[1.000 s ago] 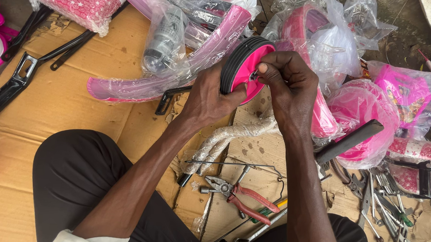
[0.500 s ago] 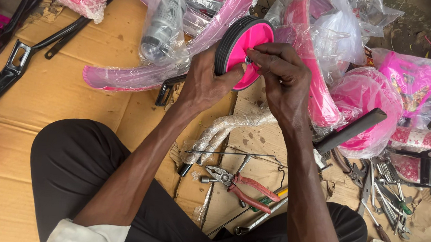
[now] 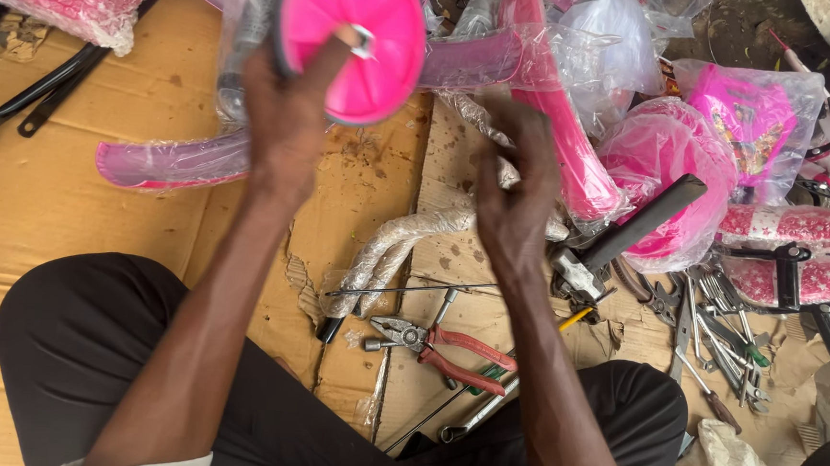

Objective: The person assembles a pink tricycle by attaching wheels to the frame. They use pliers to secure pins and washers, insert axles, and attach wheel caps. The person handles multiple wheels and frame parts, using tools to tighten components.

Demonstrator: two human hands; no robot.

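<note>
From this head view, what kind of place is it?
Likely an informal bicycle assembly spot on the ground: the left hand holds a pink wheel, plastic-wrapped pink frame parts lie on flattened cardboard, pliers nearby.

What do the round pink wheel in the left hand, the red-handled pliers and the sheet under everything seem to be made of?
Round pink wheel: likely moulded plastic, smooth with a soft sheen, darker rim that may be rubber. Red-handled pliers: dull grey metal head, handles in a red plastic-looking coating. Brown sheet: corrugated cardboard, matte, torn at the edges.
</note>
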